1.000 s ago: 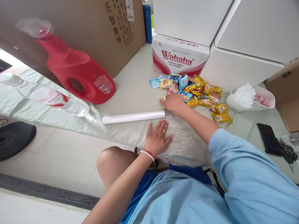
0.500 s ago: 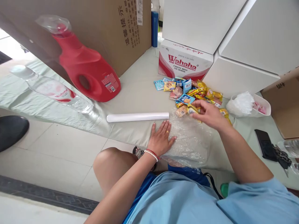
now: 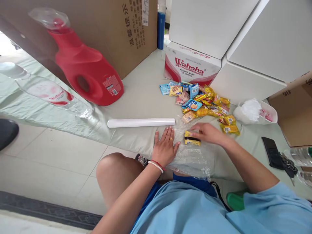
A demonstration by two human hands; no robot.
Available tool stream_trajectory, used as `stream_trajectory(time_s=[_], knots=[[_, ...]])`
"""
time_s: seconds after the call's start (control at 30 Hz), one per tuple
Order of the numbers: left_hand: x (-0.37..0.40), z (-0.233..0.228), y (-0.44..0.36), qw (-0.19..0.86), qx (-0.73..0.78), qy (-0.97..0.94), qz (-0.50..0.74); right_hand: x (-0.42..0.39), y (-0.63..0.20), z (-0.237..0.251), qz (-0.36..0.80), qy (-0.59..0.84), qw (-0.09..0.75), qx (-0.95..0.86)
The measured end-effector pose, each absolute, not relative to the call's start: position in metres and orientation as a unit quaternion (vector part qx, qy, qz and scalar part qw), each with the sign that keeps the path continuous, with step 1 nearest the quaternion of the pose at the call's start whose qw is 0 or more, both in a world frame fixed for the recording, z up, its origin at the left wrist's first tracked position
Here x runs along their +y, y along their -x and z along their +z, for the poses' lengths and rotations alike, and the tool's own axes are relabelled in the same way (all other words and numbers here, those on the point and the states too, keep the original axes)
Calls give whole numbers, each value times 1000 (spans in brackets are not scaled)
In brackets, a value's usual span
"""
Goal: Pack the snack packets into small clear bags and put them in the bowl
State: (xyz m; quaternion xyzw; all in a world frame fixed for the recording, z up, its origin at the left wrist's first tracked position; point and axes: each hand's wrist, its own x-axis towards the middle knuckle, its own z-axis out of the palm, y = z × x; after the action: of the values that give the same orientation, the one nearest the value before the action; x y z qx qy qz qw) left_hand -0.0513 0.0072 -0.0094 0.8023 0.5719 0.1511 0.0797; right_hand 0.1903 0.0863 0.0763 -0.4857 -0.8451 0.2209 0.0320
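Flat and ungrasping, the left hand (image 3: 165, 148) spreads its fingers at the left edge of a clear plastic sheet (image 3: 192, 161), just below the end of a white roll (image 3: 141, 122). The right hand (image 3: 211, 132) has its fingers at a yellow packet (image 3: 192, 140) lying over that plastic, though whether they pinch it or merely touch it cannot be told. Beyond, heaped snacks (image 3: 207, 101) crowd up to a Wahaha carton (image 3: 191, 66) that closes off the far side, between a red jug (image 3: 91, 73), well left, and a white tub (image 3: 271, 117), near right.
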Motion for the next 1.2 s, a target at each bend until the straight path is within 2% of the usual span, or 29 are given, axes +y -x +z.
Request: stream_trajectory(time_s=[0.1, 0.23, 0.4, 0.53, 0.7, 0.87, 1.0, 1.07, 1.2], knots=[[8, -9, 51, 81, 570, -805, 146, 153, -172, 100, 113, 531, 63, -837], [9, -7, 52, 86, 572, -803, 140, 250, -120, 98, -2, 547, 48, -836], [9, -8, 52, 87, 578, -800, 131, 319, -75, 75, -2, 582, -21, -813], [9, -9, 52, 89, 579, -800, 134, 321, -76, 74, -30, 594, -47, -802], [9, -10, 52, 79, 580, -800, 127, 306, -101, 84, -68, 577, -19, -814], [9, -10, 52, 73, 580, -802, 120, 308, -94, 86, -11, 572, -56, -818], [9, -8, 52, 88, 579, -800, 128, 308, -70, 82, -10, 575, -50, -816], [10, -7, 52, 96, 578, -800, 132, 300, -68, 84, -24, 581, -23, -813], [10, -6, 53, 97, 575, -800, 140, 243, -101, 96, -12, 561, 91, -823]])
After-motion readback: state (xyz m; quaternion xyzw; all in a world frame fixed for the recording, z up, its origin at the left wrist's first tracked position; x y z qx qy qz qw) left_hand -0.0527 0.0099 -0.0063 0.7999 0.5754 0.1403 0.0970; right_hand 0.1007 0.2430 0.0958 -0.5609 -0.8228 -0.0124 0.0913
